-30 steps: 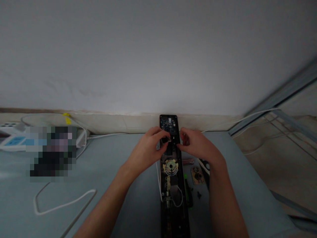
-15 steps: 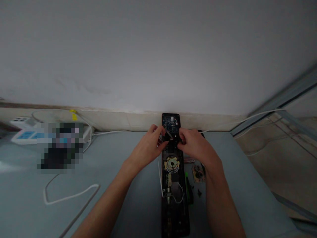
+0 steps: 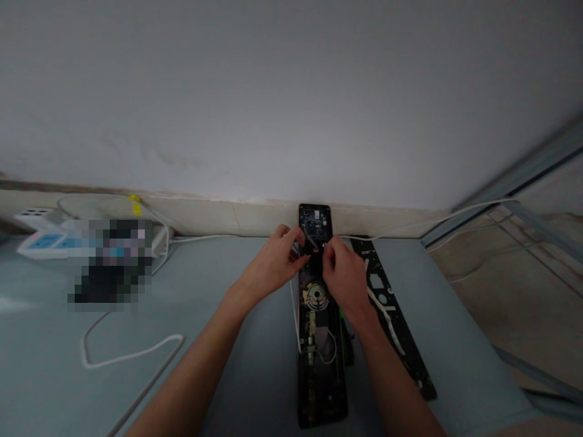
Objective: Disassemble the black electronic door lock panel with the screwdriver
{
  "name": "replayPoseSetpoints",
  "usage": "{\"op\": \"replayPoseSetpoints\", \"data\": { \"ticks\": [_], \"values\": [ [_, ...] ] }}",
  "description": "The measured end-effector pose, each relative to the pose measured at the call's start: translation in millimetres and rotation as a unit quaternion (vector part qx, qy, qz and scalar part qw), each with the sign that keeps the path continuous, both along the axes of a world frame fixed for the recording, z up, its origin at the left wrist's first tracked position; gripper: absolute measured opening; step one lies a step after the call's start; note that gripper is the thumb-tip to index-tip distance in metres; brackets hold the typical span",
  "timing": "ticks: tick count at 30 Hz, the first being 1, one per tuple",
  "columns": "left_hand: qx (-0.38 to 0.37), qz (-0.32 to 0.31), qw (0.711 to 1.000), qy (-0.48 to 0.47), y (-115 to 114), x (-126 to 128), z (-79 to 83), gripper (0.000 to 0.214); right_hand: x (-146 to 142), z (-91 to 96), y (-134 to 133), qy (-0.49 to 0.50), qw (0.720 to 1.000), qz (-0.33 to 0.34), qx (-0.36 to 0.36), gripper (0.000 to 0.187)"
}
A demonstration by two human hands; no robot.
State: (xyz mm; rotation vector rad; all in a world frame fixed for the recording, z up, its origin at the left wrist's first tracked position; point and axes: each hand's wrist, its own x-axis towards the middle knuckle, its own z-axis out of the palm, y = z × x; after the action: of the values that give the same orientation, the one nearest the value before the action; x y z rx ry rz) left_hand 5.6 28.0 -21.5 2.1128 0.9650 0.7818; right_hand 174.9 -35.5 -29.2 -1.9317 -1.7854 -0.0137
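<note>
Leftmost, a white power strip (image 3: 39, 243) lies at the far edge of the grey table (image 3: 218, 291), and a white cable (image 3: 132, 355) loops nearer the person. Left hand (image 3: 273, 264): thumb and forefinger pinched together on a thin pale strip (image 3: 312, 241) over the panel's far part. Long black lock panel (image 3: 321, 364): centre of the table, lying flat with its innards up. Its long axis runs straight from the person towards the wall, with the circuit board (image 3: 314, 221) end pointing at the wall. Right hand (image 3: 344, 273): over the panel, fingers bunched together at the same strip; what they grip cannot be told. Green item (image 3: 347, 347): just beside the panel's right edge. Black cover plate (image 3: 394, 318): farther right, lying at an angle.
</note>
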Motion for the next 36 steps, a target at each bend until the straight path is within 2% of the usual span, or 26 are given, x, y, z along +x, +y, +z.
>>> {"op": "replayPoseSetpoints", "data": {
  "ticks": [4, 9, 21, 36],
  "values": [
    [0.000, 0.001, 1.000, -0.002, 1, 0, -1.7, 0.018, 1, -14.7, 0, 0.011, 0.999, 0.005, 0.038, 0.024],
    [-0.003, 0.001, 1.000, -0.007, 2, 1, -2.1, 0.018, 6, -22.4, 2, 0.030, 0.997, 0.035, 0.060, 0.034],
    [-0.012, -0.009, 1.000, -0.011, 4, -2, -0.4, 0.016, 7, -20.1, 5, 0.068, 0.993, 0.059, 0.075, 0.041],
    [-0.002, -0.002, 1.000, -0.006, 5, 0, -1.1, 0.012, 7, -25.5, 2, 0.084, 0.990, 0.048, 0.105, 0.047]
  ]
}}
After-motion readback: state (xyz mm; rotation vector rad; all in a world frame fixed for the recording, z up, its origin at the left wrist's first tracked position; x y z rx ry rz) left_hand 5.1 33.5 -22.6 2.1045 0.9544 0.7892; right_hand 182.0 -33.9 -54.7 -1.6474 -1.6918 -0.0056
